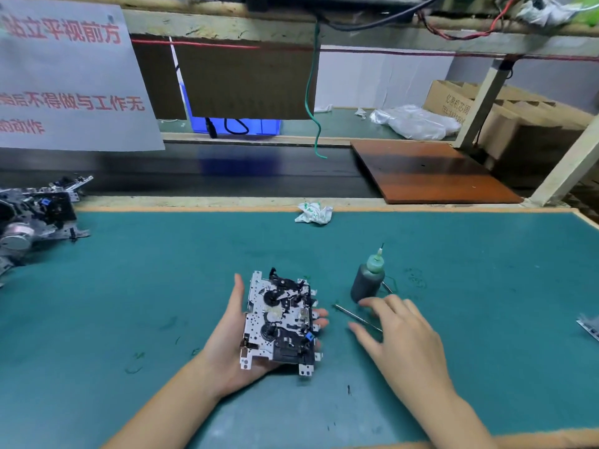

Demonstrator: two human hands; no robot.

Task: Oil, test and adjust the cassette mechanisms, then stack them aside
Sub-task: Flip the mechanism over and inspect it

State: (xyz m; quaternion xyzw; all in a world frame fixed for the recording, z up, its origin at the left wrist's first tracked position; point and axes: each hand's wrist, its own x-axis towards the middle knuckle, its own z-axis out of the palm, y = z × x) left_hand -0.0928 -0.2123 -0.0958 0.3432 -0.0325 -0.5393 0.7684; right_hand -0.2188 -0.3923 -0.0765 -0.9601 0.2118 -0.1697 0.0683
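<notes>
A cassette mechanism (280,322), a white metal plate with black gears and parts, lies face up in my left hand (231,348), whose thumb runs along its left edge while the fingertips curl up past its right edge. My right hand (400,332) hovers to the right with fingers spread and relaxed, holding nothing. Its fingertips are just above a thin metal rod tool (351,314) lying on the green mat (162,286). A dark oil bottle (368,281) with a green needle nozzle stands upright just beyond that hand.
A pile of several cassette mechanisms (35,218) sits at the mat's far left edge. A crumpled white wrapper (313,213) lies at the mat's back edge. Behind it runs a dark conveyor belt carrying a brown board (428,171). Another metal part (590,328) pokes in at the right edge.
</notes>
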